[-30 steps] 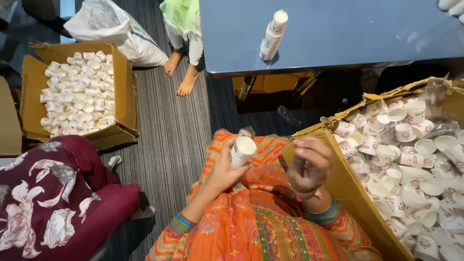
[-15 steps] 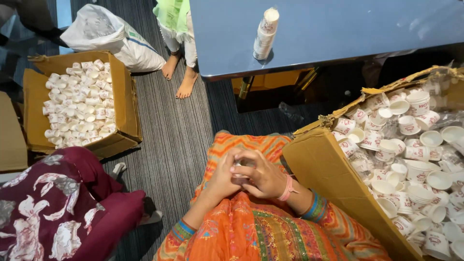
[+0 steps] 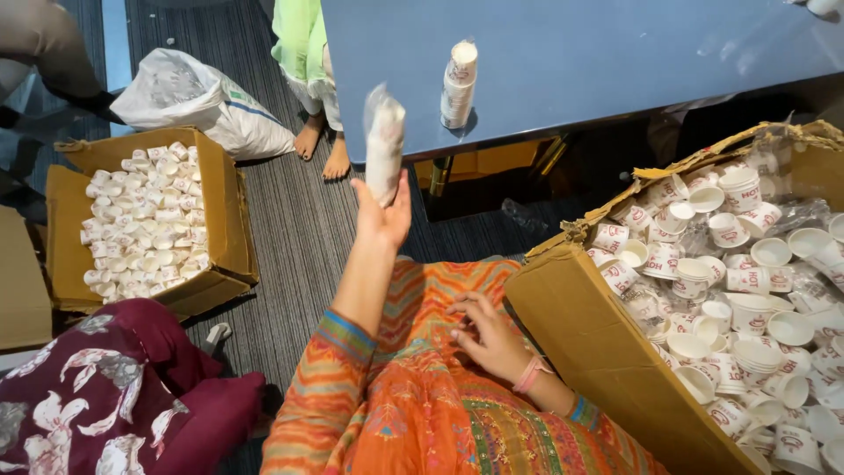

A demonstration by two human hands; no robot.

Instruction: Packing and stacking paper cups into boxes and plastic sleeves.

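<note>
Well left of the tabletop (image 3: 615, 62), on the floor, an open box (image 3: 220, 202) stands packed with small white cups (image 3: 141, 220) set rim-down, and a white sack (image 3: 193, 101) lies behind it, nearer the tabletop's left corner. The work in hand looks like bundling cups into wrapped stacks and putting them up on the tabletop. The left hand (image 3: 380, 215) is held high in front of the tabletop's near edge, palm up and fingers loosely spread about the lower end of a wrapped stack (image 3: 384, 145). That stack stands roughly upright and is blurred, so it cannot be told whether the fingers clamp it or only touch its base. A second stack (image 3: 459, 84) already stands upright on the tabletop near that same edge, just right of the held one. Judging from this, setting the held stack beside it would call for a reach over the edge and a level, upright release so it does not topple. The right hand (image 3: 492, 339) lies below the tabletop on the person's orange lap, fingers half curled and holding nothing. Under the tabletop's right end, a bigger box (image 3: 598, 352) brims with loose cups (image 3: 747, 299) lying every way.
</note>
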